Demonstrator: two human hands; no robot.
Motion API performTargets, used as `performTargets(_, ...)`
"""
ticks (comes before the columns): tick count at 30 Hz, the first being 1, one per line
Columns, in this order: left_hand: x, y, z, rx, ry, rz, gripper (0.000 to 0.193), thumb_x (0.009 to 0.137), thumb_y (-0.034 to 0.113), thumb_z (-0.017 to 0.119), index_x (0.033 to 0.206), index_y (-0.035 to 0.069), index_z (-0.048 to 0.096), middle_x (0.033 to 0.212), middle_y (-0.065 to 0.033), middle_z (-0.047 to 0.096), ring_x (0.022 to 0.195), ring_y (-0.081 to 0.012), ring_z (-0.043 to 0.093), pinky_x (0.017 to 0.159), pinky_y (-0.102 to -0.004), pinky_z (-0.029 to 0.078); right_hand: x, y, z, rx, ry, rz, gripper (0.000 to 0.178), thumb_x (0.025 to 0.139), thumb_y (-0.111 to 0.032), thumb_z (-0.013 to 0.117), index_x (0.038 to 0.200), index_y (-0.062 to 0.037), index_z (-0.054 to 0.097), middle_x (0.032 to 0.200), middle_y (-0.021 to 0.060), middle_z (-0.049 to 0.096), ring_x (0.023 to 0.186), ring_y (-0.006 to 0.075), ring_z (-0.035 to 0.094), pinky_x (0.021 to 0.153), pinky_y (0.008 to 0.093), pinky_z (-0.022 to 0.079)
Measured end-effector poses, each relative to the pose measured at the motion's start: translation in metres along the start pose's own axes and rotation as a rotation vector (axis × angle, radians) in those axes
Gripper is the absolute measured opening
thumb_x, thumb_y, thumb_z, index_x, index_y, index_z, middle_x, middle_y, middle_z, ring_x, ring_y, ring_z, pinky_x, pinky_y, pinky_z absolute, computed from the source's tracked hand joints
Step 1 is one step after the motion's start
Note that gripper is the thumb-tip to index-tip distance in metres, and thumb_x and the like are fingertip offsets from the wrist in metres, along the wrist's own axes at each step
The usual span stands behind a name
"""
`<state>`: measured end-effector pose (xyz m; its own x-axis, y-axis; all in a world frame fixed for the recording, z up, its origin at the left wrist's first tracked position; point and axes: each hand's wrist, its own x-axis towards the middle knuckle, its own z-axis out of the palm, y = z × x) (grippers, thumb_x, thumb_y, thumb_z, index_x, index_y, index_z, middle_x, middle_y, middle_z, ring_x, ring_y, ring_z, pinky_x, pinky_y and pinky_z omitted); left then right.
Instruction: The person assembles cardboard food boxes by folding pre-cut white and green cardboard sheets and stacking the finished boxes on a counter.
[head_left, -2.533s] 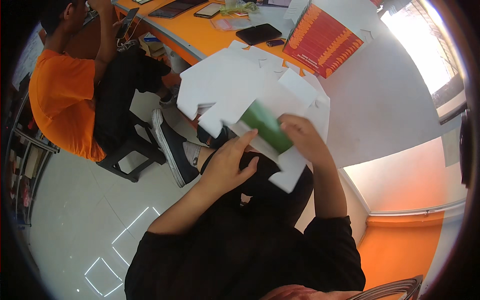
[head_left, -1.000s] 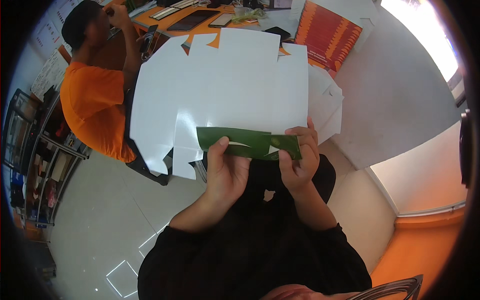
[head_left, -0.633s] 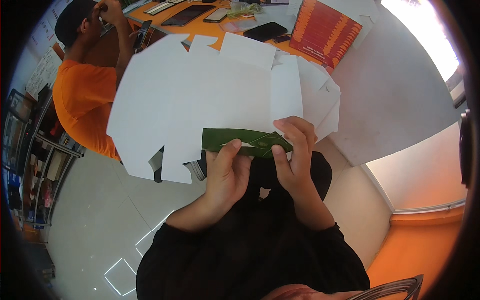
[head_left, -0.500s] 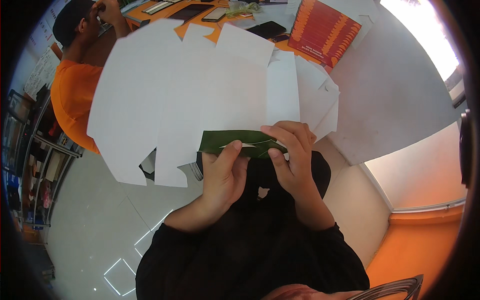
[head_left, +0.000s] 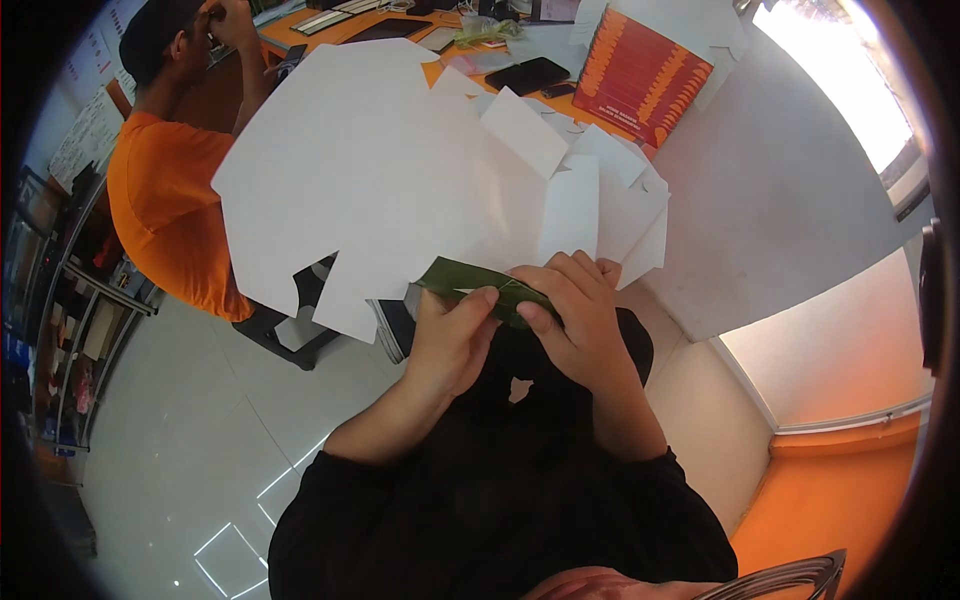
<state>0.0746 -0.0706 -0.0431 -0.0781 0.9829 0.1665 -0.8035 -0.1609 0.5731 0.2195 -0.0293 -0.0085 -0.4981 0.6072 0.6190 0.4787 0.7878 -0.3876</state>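
A large die-cut cardboard sheet (head_left: 380,170) shows its plain white side, with notched edges and several flaps. At its near edge a dark green printed flap (head_left: 440,272) is bent over toward me, with a pale cut or slit along it. My left hand (head_left: 452,335) grips the flap from below, thumb lying on the green face. On the flap's right end my right hand (head_left: 575,320) is closed, its thumb and fingers pinching the card. Behind the hands, the fingers of the left one are partly hidden.
At the left sits a person in an orange shirt (head_left: 170,210). An orange table (head_left: 290,35) behind the sheet carries a black phone (head_left: 527,75), a red printed box (head_left: 645,75) and other items. A grey partition (head_left: 770,190) stands at the right, a shelf rack (head_left: 85,330) at far left.
The cardboard sheet has tilted and turned, its left edge shifting right. The green flap now slants down to the right and looks narrower. Both hands keep hold of it.
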Motion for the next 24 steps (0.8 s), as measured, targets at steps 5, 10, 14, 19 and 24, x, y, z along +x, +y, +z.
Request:
performTargets(5, -0.001, 0.005, -0.004, -0.097, -0.057, 0.090, 0.046, 0.080, -0.001, 0.051, 0.124, 0.005, 0.037, 0.120, -0.0101, 0.047, 0.112, -0.0241, 0.047, 0.094, -0.0415, 0.040, -0.006, 0.026, 0.005, 0.281, 0.603, 0.105, 0.056, 0.085, -0.030, 0.054, 0.132, -0.0099, 0.032, 0.120, 0.0089, 0.042, 0.106, 0.0208, 0.043, 0.090, 0.0386, 0.029)
performTargets(10, -0.017, -0.001, -0.040, -0.101, -0.162, -0.009, 0.061, 0.068, 0.000, 0.055, 0.127, 0.003, 0.037, 0.118, -0.0142, 0.052, 0.107, -0.0297, 0.053, 0.090, -0.0438, 0.046, 0.007, 0.033, -0.023, 1.009, 0.610, 0.371, 0.067, 0.085, -0.025, 0.053, 0.138, -0.0054, 0.016, 0.132, 0.0127, 0.032, 0.119, 0.0256, 0.037, 0.098, 0.0415, 0.031)
performTargets(14, -0.023, -0.015, -0.066, -0.146, -0.250, -0.091, 0.054, 0.065, 0.002, 0.054, 0.119, 0.001, 0.048, 0.114, -0.0154, 0.056, 0.108, -0.0311, 0.054, 0.089, -0.0436, 0.047, -0.001, 0.024, -0.022, 1.221, 0.530, 0.455, 0.058, 0.084, -0.020, 0.052, 0.134, -0.0027, 0.027, 0.127, 0.0151, 0.040, 0.114, 0.0247, 0.044, 0.095, 0.0359, 0.036)
performTargets(19, -0.021, -0.010, -0.078, -0.262, -0.319, -0.138, 0.060, 0.061, -0.002, 0.053, 0.120, 0.002, 0.046, 0.117, -0.0153, 0.054, 0.111, -0.0317, 0.050, 0.092, -0.0432, 0.043, 0.000, 0.037, -0.020, 1.042, 0.328, 0.048, 0.038, 0.082, -0.020, 0.053, 0.113, 0.0014, 0.054, 0.120, 0.0189, 0.049, 0.108, 0.0264, 0.050, 0.092, 0.0357, 0.039)
performTargets(24, -0.019, 0.000, -0.105, -0.199, -0.393, -0.077, 0.061, 0.063, -0.006, 0.056, 0.122, 0.001, 0.045, 0.119, -0.0145, 0.052, 0.115, -0.0301, 0.047, 0.097, -0.0419, 0.038, -0.001, 0.036, -0.018, 0.883, 0.218, -0.128, 0.040, 0.080, -0.032, 0.059, 0.102, 0.0010, 0.060, 0.119, 0.0206, 0.051, 0.107, 0.0278, 0.051, 0.088, 0.0357, 0.041)
